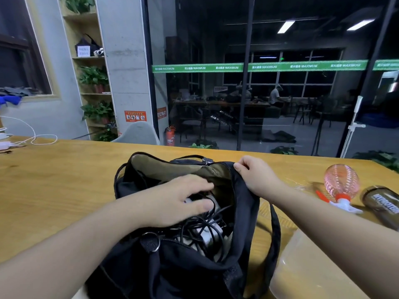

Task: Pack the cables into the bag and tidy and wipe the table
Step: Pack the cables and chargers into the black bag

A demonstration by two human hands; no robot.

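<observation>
A black bag (183,272) lies open on the wooden table (54,180), its tan lining showing. Inside it sits a tangle of black cables (200,231) with white adapters among them. My left hand (177,201) reaches into the opening, fingers spread flat and pressing down on the cables. My right hand (257,175) pinches the bag's far right rim and holds it up, keeping the mouth wide.
A pink spray bottle (341,186) lies on its side at the right, beside a dark bottle (384,206). A pale translucent object (302,266) sits near the front right. A white cable (32,137) and charger lie at the far left. A grey chair (138,134) stands behind the table.
</observation>
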